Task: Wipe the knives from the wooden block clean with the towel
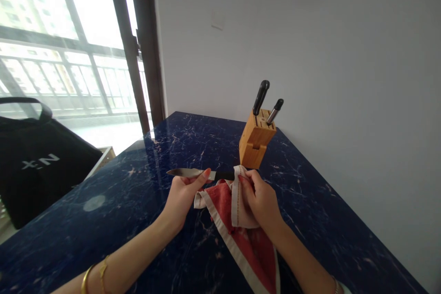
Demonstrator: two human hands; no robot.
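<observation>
My left hand (184,193) pinches a small knife (193,173) near where the blade meets the black handle, blade pointing left. My right hand (260,200) is closed on a red cloth with a cream border (248,239), wrapped around the knife's handle end. The cloth hangs down onto the dark blue marble table (138,193). Just behind my hands stands a wooden knife block (257,140) with two black-handled tools sticking out of its top.
A black bag (37,161) with white lettering sits at the left, beside the table's edge. A large window and dark door frame (144,46) are behind it. A plain white wall (327,55) runs along the table's far and right sides.
</observation>
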